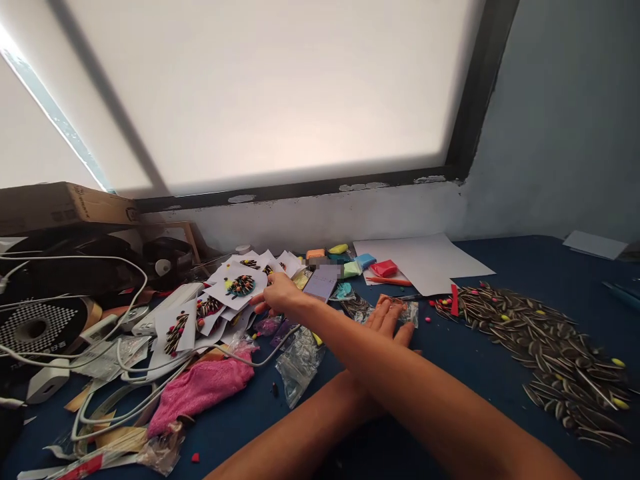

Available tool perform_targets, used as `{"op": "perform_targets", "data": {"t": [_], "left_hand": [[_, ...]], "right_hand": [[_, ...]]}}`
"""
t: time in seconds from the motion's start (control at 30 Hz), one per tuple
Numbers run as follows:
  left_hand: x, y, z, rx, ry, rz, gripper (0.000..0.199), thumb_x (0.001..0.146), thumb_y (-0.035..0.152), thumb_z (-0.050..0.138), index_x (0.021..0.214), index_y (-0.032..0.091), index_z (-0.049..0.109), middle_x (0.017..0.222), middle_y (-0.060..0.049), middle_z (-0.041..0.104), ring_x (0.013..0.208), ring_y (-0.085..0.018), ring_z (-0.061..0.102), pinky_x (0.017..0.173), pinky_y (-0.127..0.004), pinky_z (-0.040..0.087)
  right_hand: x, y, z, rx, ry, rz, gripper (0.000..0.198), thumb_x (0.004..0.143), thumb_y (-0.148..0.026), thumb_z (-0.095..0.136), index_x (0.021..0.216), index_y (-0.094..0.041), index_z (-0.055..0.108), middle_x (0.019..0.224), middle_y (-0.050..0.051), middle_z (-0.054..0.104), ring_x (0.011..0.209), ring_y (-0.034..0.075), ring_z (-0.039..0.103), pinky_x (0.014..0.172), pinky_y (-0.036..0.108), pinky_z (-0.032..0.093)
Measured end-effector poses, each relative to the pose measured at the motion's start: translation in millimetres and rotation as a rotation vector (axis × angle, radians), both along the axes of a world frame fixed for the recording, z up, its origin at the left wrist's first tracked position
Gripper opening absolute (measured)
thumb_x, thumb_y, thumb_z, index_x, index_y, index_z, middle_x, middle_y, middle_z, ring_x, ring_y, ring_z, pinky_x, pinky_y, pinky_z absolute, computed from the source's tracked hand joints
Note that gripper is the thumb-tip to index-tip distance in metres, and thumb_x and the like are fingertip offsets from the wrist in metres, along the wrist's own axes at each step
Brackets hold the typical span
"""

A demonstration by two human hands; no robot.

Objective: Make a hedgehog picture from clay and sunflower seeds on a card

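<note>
My forearms cross, with the right one on top. Reaching far left, my right hand [277, 293] is curled at the edge of a pile of white paper cards [230, 293] decorated with sunflower seeds and coloured bits; its palm side is hidden, so I cannot make out what it grips. A card bearing a round seed pattern [241, 287] lies just left of it. My left hand [387, 323] rests on the blue table, fingers stretched and apart, touching or beside a clear plastic packet [411, 312] with something orange in it. Its palm is partly hidden under my right forearm.
Loose sunflower seeds [530, 333] spread across the right, with tweezers [597, 388] on them. Coloured clay packs [384, 268] and white sheets [425, 263] lie at the back. A pink cloth [203, 387], white cables [145, 370] and a cardboard box [70, 205] crowd the left.
</note>
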State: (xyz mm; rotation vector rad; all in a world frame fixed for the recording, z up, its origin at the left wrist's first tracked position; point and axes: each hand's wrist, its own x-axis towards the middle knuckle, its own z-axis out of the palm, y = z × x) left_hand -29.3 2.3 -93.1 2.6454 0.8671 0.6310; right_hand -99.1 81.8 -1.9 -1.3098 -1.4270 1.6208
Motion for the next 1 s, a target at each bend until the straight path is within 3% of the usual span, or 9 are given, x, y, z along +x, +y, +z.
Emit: {"op": "perform_targets", "data": {"t": [0.23,0.37,0.47,0.63,0.8,1.0], "left_hand": [[-8,-14,7.1,-0.002,0.009,0.02,0.047,0.104,0.036,0.047,0.148,0.017,0.046,0.167,-0.013,0.024,0.157,-0.033,0.011,0.126,-0.057,0.02],[-3,-14,17.5,-0.022,0.037,0.027,0.043,0.103,0.026,0.043,0.144,0.015,0.049,0.158,-0.016,0.042,0.149,-0.034,0.036,0.123,-0.055,0.029],[0,-14,25.2,-0.009,0.042,0.016,0.043,0.1,0.027,0.049,0.14,0.013,0.051,0.15,-0.017,0.051,0.145,-0.032,0.041,0.123,-0.049,0.032],[-2,-18,31.8,0.0,0.08,0.026,0.048,0.099,0.032,0.054,0.142,0.01,0.05,0.157,-0.02,0.041,0.151,-0.034,0.031,0.125,-0.05,0.026],[-2,-19,35.2,-0.014,0.128,0.013,0.046,0.1,0.031,0.052,0.14,0.008,0.055,0.158,-0.018,0.041,0.152,-0.032,0.03,0.128,-0.045,0.019],[-1,-16,36.1,-0.061,0.153,0.02,0.053,0.101,0.036,0.053,0.146,0.008,0.051,0.16,-0.02,0.038,0.153,-0.034,0.028,0.127,-0.05,0.017]], "right_hand": [[55,-43,-3,0.186,-0.109,-0.048,0.037,0.098,-0.035,0.064,0.131,-0.018,0.06,0.127,0.009,0.065,0.103,0.023,0.068,0.086,0.044,0.058],[114,-60,-1,0.33,-0.261,-0.198,0.035,0.099,-0.036,0.062,0.13,-0.019,0.06,0.124,0.009,0.066,0.099,0.021,0.068,0.084,0.042,0.059],[166,-66,-2,0.412,-0.464,-0.306,0.035,0.099,-0.036,0.063,0.129,-0.018,0.061,0.123,0.009,0.066,0.099,0.021,0.068,0.083,0.042,0.059],[237,-71,-14,0.488,-0.962,-0.449,0.035,0.098,-0.035,0.064,0.128,-0.019,0.062,0.13,0.01,0.064,0.109,0.024,0.066,0.091,0.047,0.056],[259,-73,-28,0.513,-1.31,-0.37,0.036,0.098,-0.035,0.064,0.129,-0.019,0.062,0.133,0.01,0.062,0.111,0.025,0.065,0.092,0.047,0.055],[257,-65,-37,0.499,-1.506,-0.252,0.036,0.098,-0.036,0.064,0.128,-0.018,0.062,0.13,0.011,0.063,0.108,0.024,0.066,0.091,0.046,0.056]]}}
